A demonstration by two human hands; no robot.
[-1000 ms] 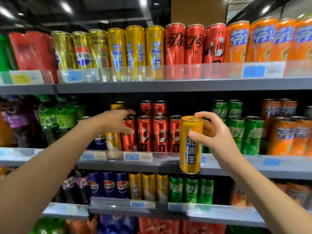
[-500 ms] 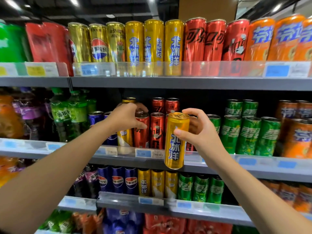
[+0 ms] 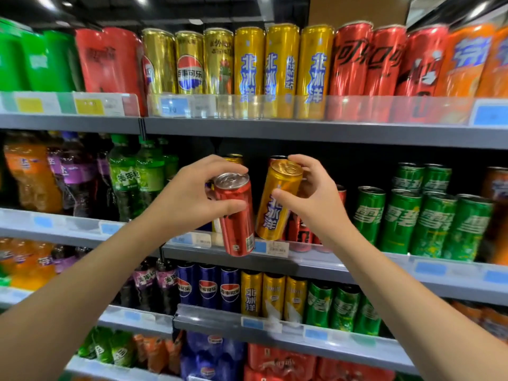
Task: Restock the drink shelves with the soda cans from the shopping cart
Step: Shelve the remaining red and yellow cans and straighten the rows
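My left hand (image 3: 192,196) grips a red soda can (image 3: 237,215) near its top, holding it in front of the middle shelf (image 3: 343,264). My right hand (image 3: 310,199) grips a tall yellow can with blue characters (image 3: 276,204), tilted with its top leaning toward the shelf. The two cans hang side by side, almost touching. Behind them, red cans (image 3: 301,232) stand on the middle shelf, partly hidden by my hands. The shopping cart is out of view.
Green cans (image 3: 428,218) stand right of the red ones, green and purple bottles (image 3: 132,174) to the left. The top shelf (image 3: 302,130) carries gold, yellow, red and orange cans. The shelf below holds blue, yellow and green cans (image 3: 275,295).
My left hand has pulled a red can off the middle shelf and holds it out front. My right hand has tilted the yellow can and raised it toward the shelf.
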